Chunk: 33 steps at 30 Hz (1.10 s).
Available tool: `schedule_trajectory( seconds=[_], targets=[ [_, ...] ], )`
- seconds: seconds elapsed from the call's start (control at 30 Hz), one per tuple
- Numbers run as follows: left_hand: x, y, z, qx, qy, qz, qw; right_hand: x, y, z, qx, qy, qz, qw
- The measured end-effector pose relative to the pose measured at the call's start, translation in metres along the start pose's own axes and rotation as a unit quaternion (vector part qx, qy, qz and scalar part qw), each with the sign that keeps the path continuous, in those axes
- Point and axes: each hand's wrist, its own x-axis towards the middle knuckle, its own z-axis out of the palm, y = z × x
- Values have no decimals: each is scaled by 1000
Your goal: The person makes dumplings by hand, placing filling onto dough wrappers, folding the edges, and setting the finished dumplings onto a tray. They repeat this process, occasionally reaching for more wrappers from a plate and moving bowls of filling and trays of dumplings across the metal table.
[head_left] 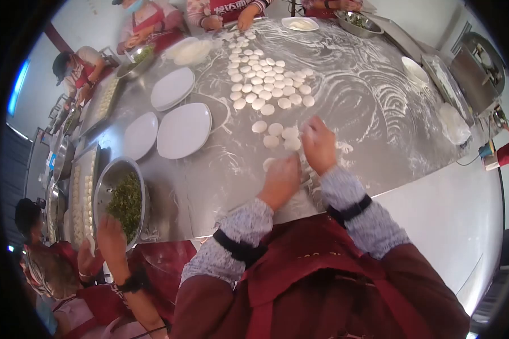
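My left hand [281, 179] is closed low over the floured steel table near its front edge, close beside a dough disc [268, 164]. What it grips is hidden by the fingers. Slightly higher and to the right, my right hand [319, 144] has its fingers curled in, blurred at the tips; its contents do not show. Just beyond my hands lie several small round dough discs [273, 129]. Farther back, a large cluster of similar discs [266, 79] spreads across the flour.
White plates [184, 131] stand left of the dough. A steel bowl of chopped greens [124, 198] sits at the near left, with a co-worker's hand [112, 234] at it. Trays of dumplings [85, 192] line the left edge. Other people work around the steel table [373, 124].
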Motion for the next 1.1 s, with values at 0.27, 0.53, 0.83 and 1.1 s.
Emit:
schedule_trajectory(
  seconds=[0.27, 0.53, 0.83, 1.1],
  targets=[
    [-15, -4, -31, -107, -51, -47, 992, -42, 3, -34, 30, 23, 13, 999],
    [-1, -4, -14, -4, 8, -37, 999, 3, -6, 5, -30, 12, 30, 999],
    [-9, 7, -18, -76, -18, -22, 997, -13, -4, -9, 0, 30, 7, 1000],
    [-16, -9, -32, -71, -48, -43, 995, -38, -3, -31, 17, 41, 14, 999]
  ],
)
